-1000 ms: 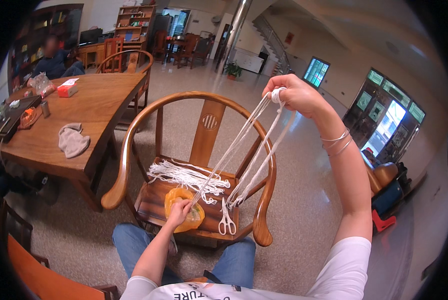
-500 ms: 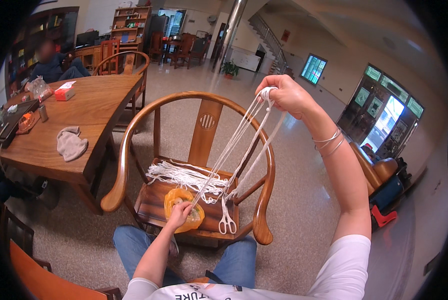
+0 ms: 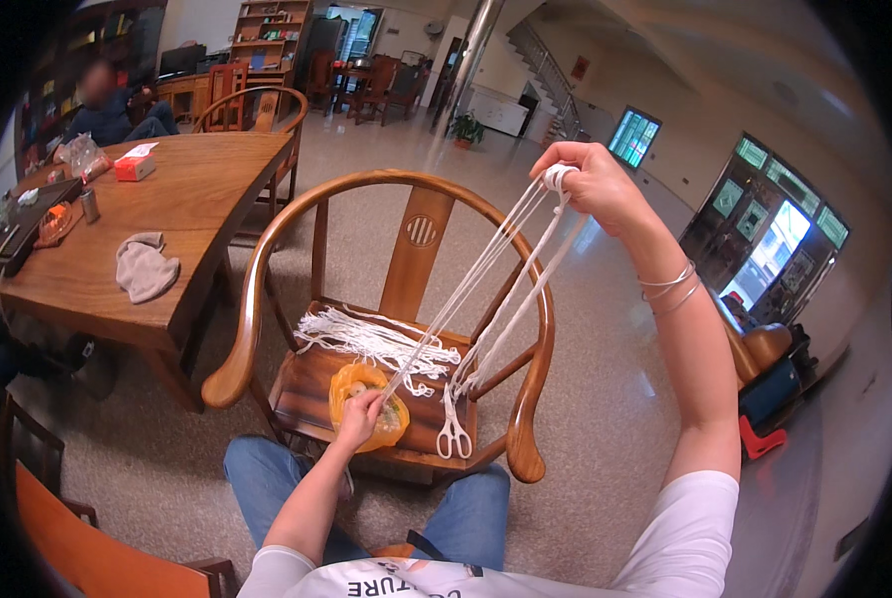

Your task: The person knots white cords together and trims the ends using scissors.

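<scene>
Raised at the right, my right hand [image 3: 597, 189] is closed on the looped top of several white cords [image 3: 496, 261]. Their strands run taut down to my left hand [image 3: 360, 417], which pinches the lower ends above an orange plastic bag [image 3: 390, 431]. Other strands from the right hand hang to the seat's right side. The bag lies open on the wooden armchair's seat [image 3: 301, 394], with small pale bits inside. Behind it lies a bundle of white cords [image 3: 366, 337]. Scissors with white handles [image 3: 453, 439] rest near the seat's front right; their blades are hidden under cord.
The chair's curved armrail [image 3: 257, 289] rings the seat. On the left, a wooden table [image 3: 202, 214] holds a grey cloth [image 3: 147, 267], a red tissue box [image 3: 135, 162] and a dark tray [image 3: 27, 224]. A person [image 3: 112, 110] sits beyond it.
My right hand has moved slightly right, keeping the cords taut. My left hand stays over the orange bag, still pinching the strands. The view has shifted a little.
</scene>
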The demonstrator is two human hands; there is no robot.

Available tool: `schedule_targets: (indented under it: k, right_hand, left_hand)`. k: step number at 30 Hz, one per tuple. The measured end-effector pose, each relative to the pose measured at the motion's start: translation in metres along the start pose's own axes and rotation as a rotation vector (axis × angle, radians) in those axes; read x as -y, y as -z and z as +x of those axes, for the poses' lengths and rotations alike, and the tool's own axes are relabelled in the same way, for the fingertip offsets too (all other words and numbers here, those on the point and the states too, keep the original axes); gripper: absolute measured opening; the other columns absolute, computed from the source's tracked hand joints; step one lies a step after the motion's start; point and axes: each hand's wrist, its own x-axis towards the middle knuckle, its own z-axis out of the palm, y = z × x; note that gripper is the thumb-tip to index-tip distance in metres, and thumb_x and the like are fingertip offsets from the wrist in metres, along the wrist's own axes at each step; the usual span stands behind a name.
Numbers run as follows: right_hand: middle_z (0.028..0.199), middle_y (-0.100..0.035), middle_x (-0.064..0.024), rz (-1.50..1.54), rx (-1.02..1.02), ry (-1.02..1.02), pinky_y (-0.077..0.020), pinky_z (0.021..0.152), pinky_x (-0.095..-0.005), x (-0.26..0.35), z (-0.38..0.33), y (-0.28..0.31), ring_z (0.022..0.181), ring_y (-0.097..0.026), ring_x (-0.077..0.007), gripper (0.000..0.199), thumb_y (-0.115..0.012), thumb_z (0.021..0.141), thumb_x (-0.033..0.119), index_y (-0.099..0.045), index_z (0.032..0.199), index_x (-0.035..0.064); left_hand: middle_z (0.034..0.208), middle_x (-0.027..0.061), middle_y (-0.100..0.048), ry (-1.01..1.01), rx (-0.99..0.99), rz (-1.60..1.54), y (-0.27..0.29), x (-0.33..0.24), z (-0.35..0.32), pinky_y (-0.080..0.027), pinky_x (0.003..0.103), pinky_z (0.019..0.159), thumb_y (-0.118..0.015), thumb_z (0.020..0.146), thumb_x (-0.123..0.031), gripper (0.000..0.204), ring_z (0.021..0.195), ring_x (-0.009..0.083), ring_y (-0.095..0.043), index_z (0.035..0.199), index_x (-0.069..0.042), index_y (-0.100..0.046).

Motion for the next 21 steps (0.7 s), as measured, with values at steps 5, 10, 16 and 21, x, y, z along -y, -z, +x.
schedule_targets:
  k: [5, 10, 16, 21]
  right_hand:
    - [0.069, -0.054, 0.0009, -0.056, -0.026, 0.029, -0.0255, 0.044, -0.0204, -0.007, 0.001, 0.008, 0.052, -0.036, -0.0043, 0.014, -0.052, 0.077, 0.003, -0.065, 0.083, 0.0019]
    - [0.068, -0.055, 0.0006, -0.088, -0.020, -0.008, -0.0267, 0.044, -0.0206, -0.007, -0.001, 0.011, 0.053, -0.038, -0.0045, 0.015, -0.053, 0.076, 0.004, -0.065, 0.083, 0.0017]
    - [0.069, -0.057, -0.0004, -0.124, 0.009, 0.006, -0.0286, 0.045, -0.0216, -0.006, 0.003, 0.008, 0.054, -0.041, -0.0058, 0.016, -0.054, 0.074, 0.005, -0.066, 0.083, 0.0018]
    - [0.069, -0.057, -0.0007, -0.164, 0.005, 0.049, -0.0297, 0.046, -0.0225, -0.007, 0.003, 0.011, 0.055, -0.043, -0.0065, 0.016, -0.054, 0.073, 0.005, -0.067, 0.082, 0.0018]
  left_hand:
    - [0.063, 0.0104, -0.059, 0.024, -0.013, -0.035, 0.001, 0.006, 0.003, -0.045, 0.030, 0.055, -0.056, 0.087, -0.012, 0.014, 0.056, 0.0197, -0.059, 0.088, -0.001, -0.064]
    - [0.062, 0.0079, -0.060, 0.080, 0.013, -0.128, 0.000, 0.021, 0.005, -0.045, 0.028, 0.054, -0.056, 0.088, -0.014, 0.016, 0.056, 0.0154, -0.058, 0.091, 0.000, -0.064]
    - [0.063, 0.0060, -0.059, 0.103, 0.000, -0.181, 0.008, 0.032, 0.004, -0.044, 0.026, 0.055, -0.056, 0.089, -0.014, 0.017, 0.057, 0.0121, -0.056, 0.092, 0.001, -0.064]
    - [0.064, 0.0051, -0.058, 0.105, 0.014, -0.171, 0.012, 0.016, 0.006, -0.044, 0.025, 0.055, -0.055, 0.089, -0.013, 0.017, 0.057, 0.0112, -0.055, 0.092, 0.001, -0.064]
